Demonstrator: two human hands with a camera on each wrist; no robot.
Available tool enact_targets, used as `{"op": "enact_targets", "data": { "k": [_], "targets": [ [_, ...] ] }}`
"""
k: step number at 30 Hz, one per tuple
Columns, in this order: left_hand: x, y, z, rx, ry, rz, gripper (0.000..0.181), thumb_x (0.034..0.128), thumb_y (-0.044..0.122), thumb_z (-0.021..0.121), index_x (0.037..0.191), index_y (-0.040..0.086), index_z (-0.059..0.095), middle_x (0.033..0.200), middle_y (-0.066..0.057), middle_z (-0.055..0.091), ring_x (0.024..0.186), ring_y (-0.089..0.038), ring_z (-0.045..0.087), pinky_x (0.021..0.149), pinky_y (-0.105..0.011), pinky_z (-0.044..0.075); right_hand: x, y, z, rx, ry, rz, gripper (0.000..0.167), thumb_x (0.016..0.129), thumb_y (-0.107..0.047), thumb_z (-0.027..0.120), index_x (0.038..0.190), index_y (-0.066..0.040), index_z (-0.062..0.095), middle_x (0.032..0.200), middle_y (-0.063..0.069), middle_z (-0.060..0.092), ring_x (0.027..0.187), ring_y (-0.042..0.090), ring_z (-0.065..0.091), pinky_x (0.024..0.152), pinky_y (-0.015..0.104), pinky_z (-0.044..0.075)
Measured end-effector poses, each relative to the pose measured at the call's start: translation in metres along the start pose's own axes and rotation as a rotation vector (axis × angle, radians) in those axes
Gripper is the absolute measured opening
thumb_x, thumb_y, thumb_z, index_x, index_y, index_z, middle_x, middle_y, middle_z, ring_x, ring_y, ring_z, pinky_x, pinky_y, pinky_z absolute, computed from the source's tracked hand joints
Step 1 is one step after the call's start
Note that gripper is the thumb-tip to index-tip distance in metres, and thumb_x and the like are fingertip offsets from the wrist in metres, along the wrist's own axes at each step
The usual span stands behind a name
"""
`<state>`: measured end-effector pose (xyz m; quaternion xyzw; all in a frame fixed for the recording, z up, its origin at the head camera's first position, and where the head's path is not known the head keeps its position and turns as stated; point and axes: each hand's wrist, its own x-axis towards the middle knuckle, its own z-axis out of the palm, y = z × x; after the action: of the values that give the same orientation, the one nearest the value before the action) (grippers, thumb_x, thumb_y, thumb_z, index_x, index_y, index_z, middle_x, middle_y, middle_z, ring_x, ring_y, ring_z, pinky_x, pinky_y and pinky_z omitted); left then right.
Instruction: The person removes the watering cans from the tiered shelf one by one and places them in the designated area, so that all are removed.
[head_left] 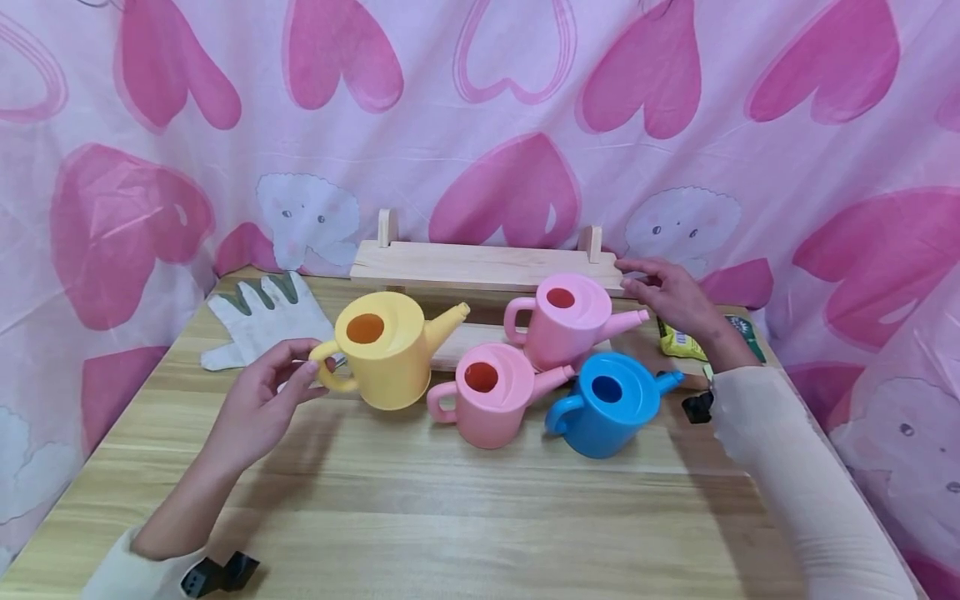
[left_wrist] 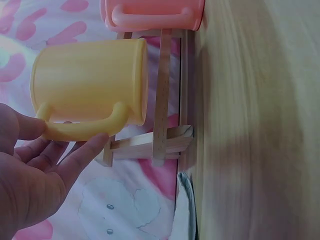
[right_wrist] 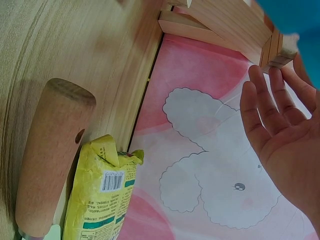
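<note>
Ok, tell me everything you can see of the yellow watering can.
The yellow watering can looks like smooth plastic: round body, loop handle, round opening in the top, slim spout with a narrower tip. It is roughly upright, raised off the table, before the left part of the wooden shelf, spout pointing right. The left hand pinches the handle; nothing else clearly touches it.

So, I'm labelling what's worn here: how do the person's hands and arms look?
The left hand and right hand are gloveless. The left sleeve and right sleeve are plain off-white. A small angular black device shows by the left one, a second black device by the right.
</note>
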<state>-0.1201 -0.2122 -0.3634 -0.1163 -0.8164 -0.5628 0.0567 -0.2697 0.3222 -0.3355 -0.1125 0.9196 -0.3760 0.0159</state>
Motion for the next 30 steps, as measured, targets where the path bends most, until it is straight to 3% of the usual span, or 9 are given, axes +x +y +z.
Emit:
{"op": "enact_targets", "data": {
  "k": [4,13,22,30],
  "targets": [
    [-0.007,-0.001,-0.001,0.012,-0.001,-0.016,0.029,0.1082,0.014,0.055,0.133,-0.001,0.056,0.117,-0.017,0.062,0.106,-0.014,0.065,0.082,-0.031,0.06,0.0,-0.001,0.0,-0.01,0.004,0.0,0.052,0.105,-0.034,0.06,0.152,-0.011,0.051,0.153,0.019,0.043,0.126,0.042,0.051,0.097,0.06,0.051],
    [-0.018,-0.006,0.004,-0.06,-0.021,0.004,0.025,0.1073,0.007,0.055,0.13,-0.005,0.057,0.112,-0.023,0.063,0.103,-0.018,0.067,0.081,-0.034,0.06,0.0,-0.001,0.0,-0.006,-0.004,0.002,0.052,0.106,-0.034,0.06,0.152,-0.011,0.052,0.154,0.02,0.043,0.126,0.042,0.051,0.097,0.06,0.052],
    [-0.022,-0.009,0.01,-0.093,-0.047,-0.034,0.025,0.1072,0.005,0.054,0.129,-0.007,0.055,0.116,-0.029,0.061,0.107,-0.021,0.067,0.084,-0.038,0.06,0.0,0.0,0.0,-0.007,0.002,-0.001,0.052,0.105,-0.034,0.06,0.152,-0.012,0.051,0.154,0.019,0.043,0.126,0.042,0.052,0.097,0.06,0.051],
    [-0.024,-0.016,0.017,-0.113,-0.073,-0.009,0.021,0.1068,0.002,0.053,0.125,-0.007,0.056,0.114,-0.029,0.061,0.107,-0.024,0.066,0.084,-0.039,0.06,0.0,-0.001,0.001,-0.01,0.008,0.004,0.052,0.105,-0.033,0.061,0.152,-0.012,0.051,0.155,0.019,0.042,0.127,0.043,0.051,0.097,0.061,0.051]
  ]
}}
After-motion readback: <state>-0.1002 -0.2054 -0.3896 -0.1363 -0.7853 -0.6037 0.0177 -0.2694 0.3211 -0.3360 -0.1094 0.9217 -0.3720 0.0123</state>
